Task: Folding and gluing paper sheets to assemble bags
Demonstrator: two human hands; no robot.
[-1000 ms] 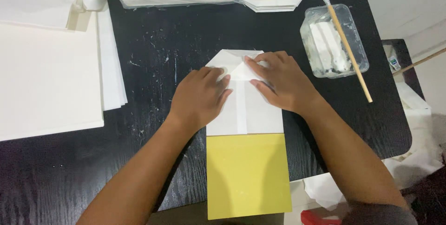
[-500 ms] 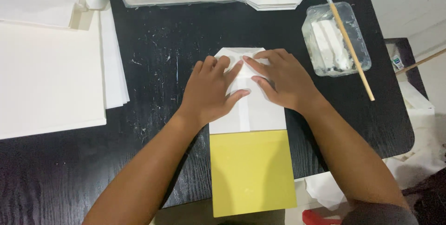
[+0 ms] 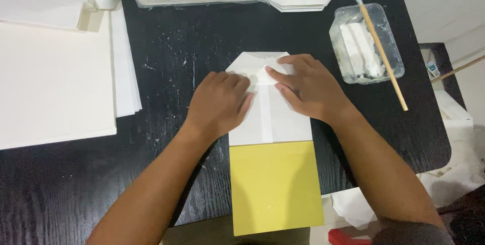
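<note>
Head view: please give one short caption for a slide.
Left hand and right hand press folded white paper over a yellow sheet on a black table.

White paper (image 3: 270, 118): I see it lying flat on the black tabletop (image 3: 192, 37), top corners folded in to a blunt point, a paler strip down its middle.
Yellow sheet (image 3: 275, 187): I see it flat, touching the white paper's near edge, overhanging the tabletop's near edge.
</note>
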